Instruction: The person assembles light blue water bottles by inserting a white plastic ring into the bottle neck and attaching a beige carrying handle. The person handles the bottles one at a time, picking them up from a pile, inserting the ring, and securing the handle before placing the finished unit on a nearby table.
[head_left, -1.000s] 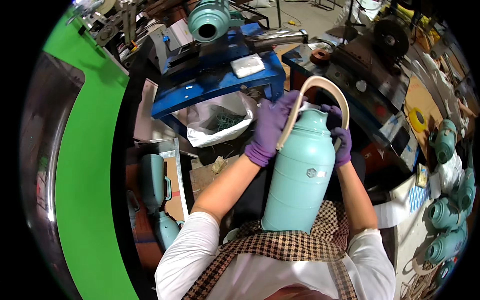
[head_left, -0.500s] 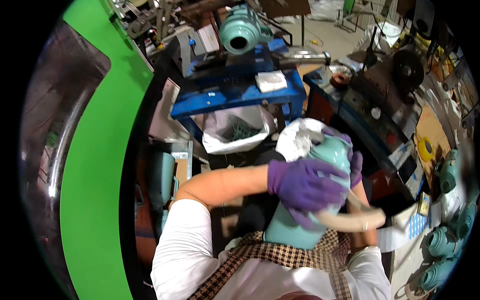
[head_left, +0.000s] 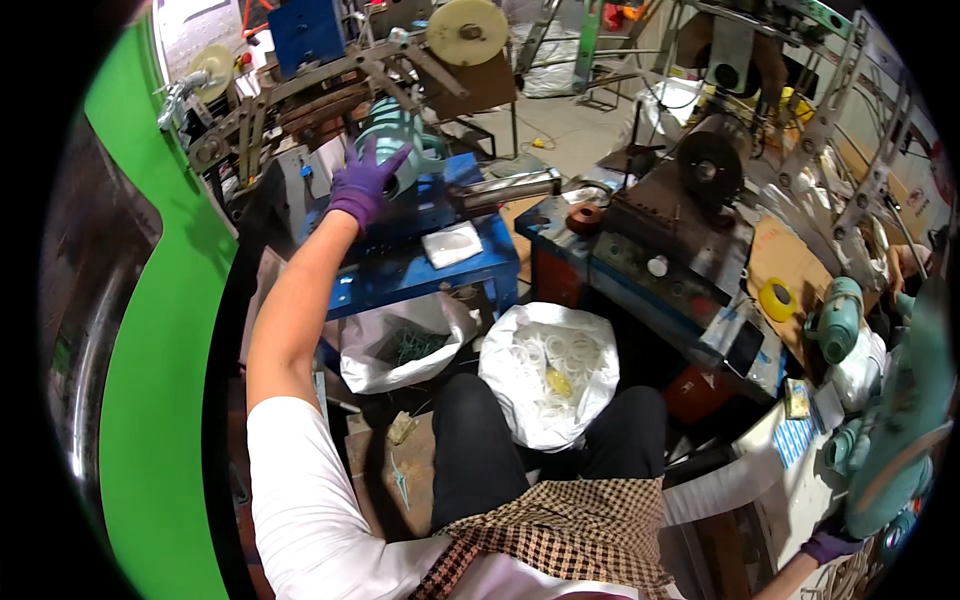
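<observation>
At the left, my left hand [head_left: 368,185] in a purple glove reaches forward with its fingers spread. It is over the front of a teal plastic jug [head_left: 392,122] lying on a blue machine stand; whether it touches the jug is hard to tell. My right hand [head_left: 832,540], also gloved in purple, is at the lower right rim. It grips the lower end of another teal jug [head_left: 900,450], blurred and tilted, with a beige strip along its side; its fingers are partly hidden. Several more teal jugs [head_left: 838,320] stand at the right around it.
A white sack [head_left: 490,390] of clear rings stands between my knees. Another white sack [head_left: 360,370] with green scraps sits under the blue stand [head_left: 490,265]. A dark machine [head_left: 660,240] and a yellow tape roll [head_left: 777,299] lie right. A green panel [head_left: 150,400] borders the left.
The jug that both hands held over my lap is gone from there. My left hand has moved forward to the jug on the stand; my right has moved far right with a jug.
</observation>
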